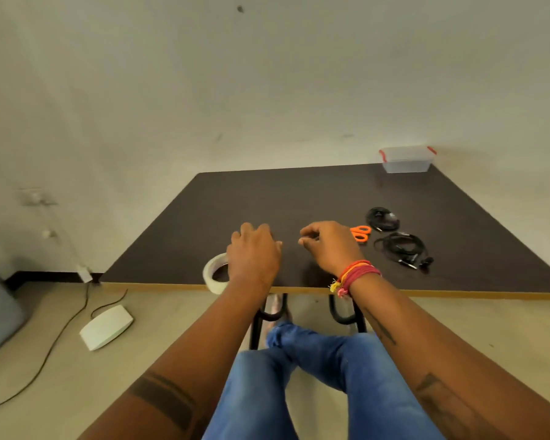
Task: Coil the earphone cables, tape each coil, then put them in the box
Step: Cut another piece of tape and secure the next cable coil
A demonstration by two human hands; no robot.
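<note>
My left hand [254, 252] grips a roll of clear tape [213, 276] at the table's front edge; the hand hides the roll's right half. My right hand [329, 244] hovers just to the right, thumb and forefinger pinched together on what looks like the tape's free end, though the strip itself barely shows. Two black earphone cables lie on the table to the right: one coiled bundle [382, 219] farther back and a looser one [400, 247] nearer, with its plugs and buds trailing. The clear plastic box [407, 158] with red clips stands at the far right corner.
Orange-handled scissors [361, 233] lie just behind my right hand, left of the cables. The dark table [267, 198] stands against a pale wall. On the floor to the left lie a white device [107, 325] and a cord. My legs are under the front edge.
</note>
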